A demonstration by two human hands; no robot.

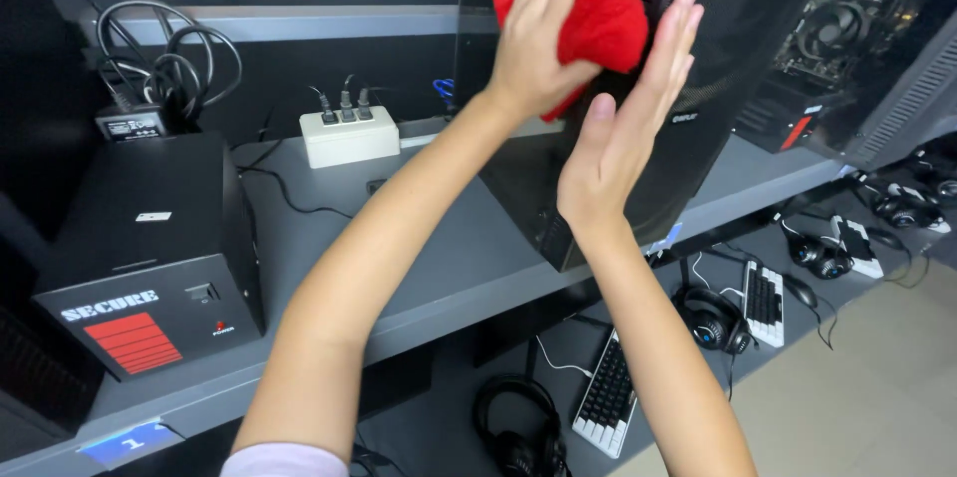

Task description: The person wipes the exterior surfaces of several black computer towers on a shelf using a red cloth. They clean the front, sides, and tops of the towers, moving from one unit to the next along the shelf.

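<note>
- The red, fuzzy cleaning cloth (pixel 598 13) is bunched against the upper front edge of the tall black computer tower case (pixel 698 68), which stands toward the back right of the grey shelf (pixel 439 258).
- The left hand (pixel 543 33) lies on top of the cloth, its grip loose: fingers stretched out and pressing the fabric to the case rather than curled around it.
- The right hand (pixel 623 133) is open and flat with fingers together, palm against the case's front just below and right of the cloth; it has hold of nothing.
- Both forearms rise from the bottom of the view and lean to the right, close together near the wrists.
- Toward the shelf's left edge stands a black box-shaped power unit with a red panel (pixel 150 258); a white multi-socket adapter (pixel 349 135) sits near the back edge, coiled black cables (pixel 164 63) behind it.
- On the lower worktop (pixel 449 417) lie black headphones (pixel 513 432) and a black-and-white keyboard (pixel 606 397).
</note>
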